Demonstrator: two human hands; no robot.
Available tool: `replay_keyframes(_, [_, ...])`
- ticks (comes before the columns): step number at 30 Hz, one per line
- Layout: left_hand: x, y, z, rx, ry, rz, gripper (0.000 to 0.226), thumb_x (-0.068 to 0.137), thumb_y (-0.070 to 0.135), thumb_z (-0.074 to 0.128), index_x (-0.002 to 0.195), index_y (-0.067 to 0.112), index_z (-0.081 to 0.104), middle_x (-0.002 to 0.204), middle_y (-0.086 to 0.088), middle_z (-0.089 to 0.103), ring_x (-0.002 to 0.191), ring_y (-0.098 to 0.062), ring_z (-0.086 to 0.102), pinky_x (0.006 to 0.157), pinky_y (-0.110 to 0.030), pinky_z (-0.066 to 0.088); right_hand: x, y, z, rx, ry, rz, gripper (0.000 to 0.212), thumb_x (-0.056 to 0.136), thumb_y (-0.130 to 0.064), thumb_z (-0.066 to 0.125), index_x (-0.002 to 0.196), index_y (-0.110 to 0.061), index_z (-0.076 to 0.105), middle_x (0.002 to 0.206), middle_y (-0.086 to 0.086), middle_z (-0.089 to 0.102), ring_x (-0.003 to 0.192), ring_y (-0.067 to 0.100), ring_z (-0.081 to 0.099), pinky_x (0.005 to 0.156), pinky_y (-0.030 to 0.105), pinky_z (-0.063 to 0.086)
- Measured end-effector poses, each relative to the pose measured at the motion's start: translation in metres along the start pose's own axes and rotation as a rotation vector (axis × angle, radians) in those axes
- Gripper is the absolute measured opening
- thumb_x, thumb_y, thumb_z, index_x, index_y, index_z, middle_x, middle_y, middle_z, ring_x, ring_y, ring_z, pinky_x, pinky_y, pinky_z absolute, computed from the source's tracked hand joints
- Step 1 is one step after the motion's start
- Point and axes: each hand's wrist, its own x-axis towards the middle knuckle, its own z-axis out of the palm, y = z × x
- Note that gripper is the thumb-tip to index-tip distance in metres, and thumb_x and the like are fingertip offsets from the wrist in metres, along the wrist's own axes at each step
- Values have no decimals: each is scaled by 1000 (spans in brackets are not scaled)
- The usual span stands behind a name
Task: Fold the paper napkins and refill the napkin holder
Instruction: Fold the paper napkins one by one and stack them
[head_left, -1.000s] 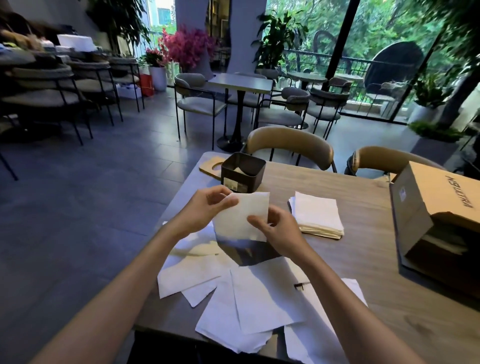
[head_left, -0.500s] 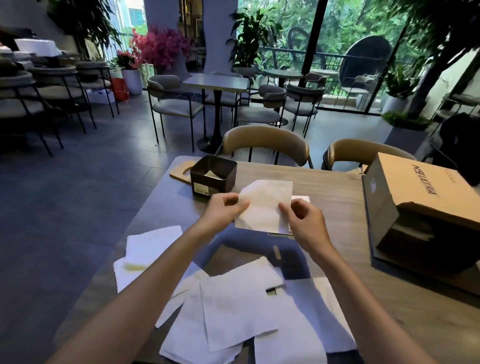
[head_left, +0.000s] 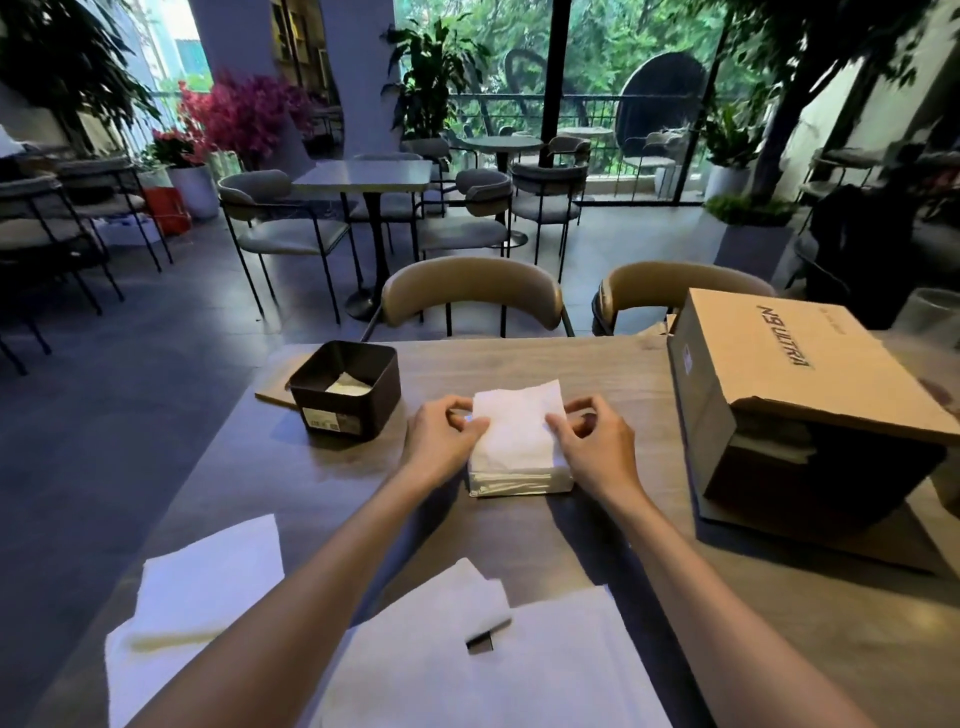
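Observation:
A folded white napkin (head_left: 517, 421) lies on top of a stack of folded napkins (head_left: 519, 480) in the middle of the wooden table (head_left: 597, 530). My left hand (head_left: 447, 436) pinches the napkin's left edge and my right hand (head_left: 595, 441) pinches its right edge. The dark square napkin holder (head_left: 345, 389) stands to the left of the stack, with a little white paper at its bottom. Several unfolded napkins (head_left: 467, 660) are spread along the near edge, under my forearms.
A large cardboard box (head_left: 789, 400) lies on its side at the right of the table. A wooden board (head_left: 272, 392) pokes out under the holder. Two tan chairs (head_left: 470, 291) stand behind the table. Past them are other tables, chairs and plants.
Both hands carried the folded napkin forward and down onto the stack, where it now lies. The camera has swung right, so the stack sits in the centre of the view.

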Motion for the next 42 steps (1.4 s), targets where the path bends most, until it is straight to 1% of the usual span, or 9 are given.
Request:
replay_keyframes(9, [0,-6,5,142,9,35,46,88,27,72,130,24,55,68,5,66,72,-10,63,66,-28,48,-2,14,1,-188,-56,-82,26,84,-37,79,99,-23,64,74,-6,64,72,14,61,65,29,48])
replay_keyframes(12, [-4,-7,4,158,-42,48,59,88,26,73,139,27,42,75,2,67,77,-12,64,74,-35,55,-7,13,3,-293,-46,-160,36,84,-35,79,111,-22,59,88,-2,62,78,20,60,68,35,52])
replay_keyframes(18, [-18,-8,-6,243,-151,90,36,94,37,64,127,21,62,110,-6,64,99,-21,62,89,-42,55,-12,-4,4,-646,-88,-314,19,97,-35,64,109,-19,65,101,5,61,93,30,62,76,38,50])
replay_keyframes(23, [-51,-18,-58,264,-109,12,37,90,45,68,122,32,58,112,5,54,97,-9,55,80,-29,49,-36,-45,19,-512,24,-461,21,96,-37,65,107,-19,67,94,5,67,82,24,59,65,32,47])
replay_keyframes(28, [-101,-63,-155,272,19,-85,15,88,49,69,92,35,66,92,10,65,89,-9,61,73,-28,50,-88,-83,64,-422,-294,-682,20,94,-35,69,108,-22,66,95,0,68,77,15,59,68,28,54])
replay_keyframes(31, [-123,-96,-198,512,124,-175,32,87,55,67,112,34,66,115,4,56,114,-21,50,96,-36,38,-111,-100,97,-418,-509,-748,18,95,-40,66,109,-28,63,95,-8,60,77,10,56,63,17,42])
replay_keyframes(34, [-139,-119,-220,658,93,-268,38,85,57,65,115,34,62,121,2,49,120,-26,39,97,-39,26,-129,-112,129,-424,-673,-749,19,96,-44,62,111,-32,60,97,-10,59,81,10,56,65,18,42])
replay_keyframes(38, [-150,-131,-222,511,172,-190,21,87,51,66,95,32,70,105,11,60,110,-20,47,86,-35,25,-152,-117,161,-404,-735,-643,34,97,-49,59,123,-27,59,107,-2,58,96,20,59,81,40,53])
replay_keyframes(42, [-156,-134,-216,74,194,-56,14,83,47,75,82,35,69,77,25,64,73,0,54,75,-28,41,-161,-122,169,-241,-705,-479,50,97,-47,60,138,-20,50,127,2,56,115,19,54,95,39,47])
